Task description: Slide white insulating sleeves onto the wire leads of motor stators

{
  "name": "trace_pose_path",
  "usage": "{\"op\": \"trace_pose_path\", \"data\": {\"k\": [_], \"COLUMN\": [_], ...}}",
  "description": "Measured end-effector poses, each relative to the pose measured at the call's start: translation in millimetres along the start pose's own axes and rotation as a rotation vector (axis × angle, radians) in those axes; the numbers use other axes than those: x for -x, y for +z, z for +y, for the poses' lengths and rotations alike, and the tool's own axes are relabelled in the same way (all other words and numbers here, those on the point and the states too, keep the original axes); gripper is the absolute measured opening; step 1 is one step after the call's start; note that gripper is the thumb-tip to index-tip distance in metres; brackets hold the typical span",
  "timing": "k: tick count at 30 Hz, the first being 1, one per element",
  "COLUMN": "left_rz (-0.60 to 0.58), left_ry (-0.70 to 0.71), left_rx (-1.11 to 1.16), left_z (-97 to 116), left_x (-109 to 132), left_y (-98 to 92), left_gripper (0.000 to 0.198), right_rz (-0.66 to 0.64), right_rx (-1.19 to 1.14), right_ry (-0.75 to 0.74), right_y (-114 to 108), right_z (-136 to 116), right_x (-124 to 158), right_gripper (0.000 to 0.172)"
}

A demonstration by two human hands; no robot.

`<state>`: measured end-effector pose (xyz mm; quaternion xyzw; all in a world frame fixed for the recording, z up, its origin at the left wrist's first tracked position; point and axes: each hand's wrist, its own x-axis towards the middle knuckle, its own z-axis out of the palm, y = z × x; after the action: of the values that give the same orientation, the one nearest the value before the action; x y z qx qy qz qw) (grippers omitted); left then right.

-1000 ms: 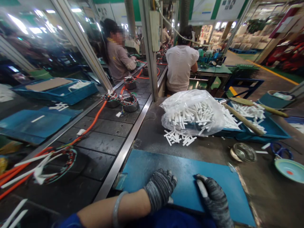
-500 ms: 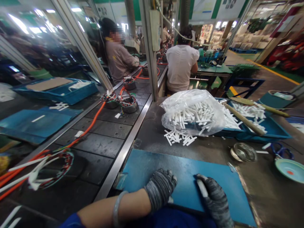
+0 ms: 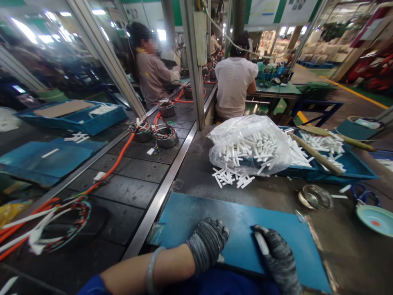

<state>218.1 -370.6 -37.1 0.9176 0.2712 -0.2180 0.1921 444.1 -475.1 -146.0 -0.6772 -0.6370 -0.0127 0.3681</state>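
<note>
Both my hands wear grey knit gloves and rest at the near edge of a blue mat [image 3: 215, 213]. My left hand [image 3: 207, 243] is curled in a loose fist on the mat, and whether it holds anything is hidden. My right hand [image 3: 278, 258] is closed around a short white tube [image 3: 261, 242] that sticks up from the fingers. Farther back on the bench lies a clear plastic bag of white tubes [image 3: 248, 145], with loose white tubes [image 3: 231, 179] spilled in front of it.
A conveyor [image 3: 123, 184] on the left carries wound stators [image 3: 166, 135] and a stator with orange and white leads [image 3: 55, 223]. Blue trays [image 3: 340, 164] with wooden sticks, a metal dish [image 3: 315, 197], scissors [image 3: 364, 194] and a teal plate [image 3: 376, 219] sit right. Two people work ahead.
The near stator with its leads has drifted left and toward me on the conveyor. My hands have stayed where they were.
</note>
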Motion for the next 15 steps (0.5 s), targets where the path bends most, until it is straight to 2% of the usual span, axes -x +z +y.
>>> {"op": "trace_pose_path", "data": {"k": [9, 15], "left_rz": [-0.013, 0.052], "left_ry": [0.005, 0.017], "left_rx": [-0.013, -0.021], "left_z": [-1, -5], "left_x": [1, -9], "left_y": [-2.1, 2.9], "left_gripper": [0.076, 0.070], "right_rz": [0.015, -0.056], "right_rx": [0.006, 0.052], "right_ry": [-0.024, -0.012], "right_y": [1, 3], "right_z": [0, 21], "right_x": [-1, 10], "right_gripper": [0.035, 0.039]}}
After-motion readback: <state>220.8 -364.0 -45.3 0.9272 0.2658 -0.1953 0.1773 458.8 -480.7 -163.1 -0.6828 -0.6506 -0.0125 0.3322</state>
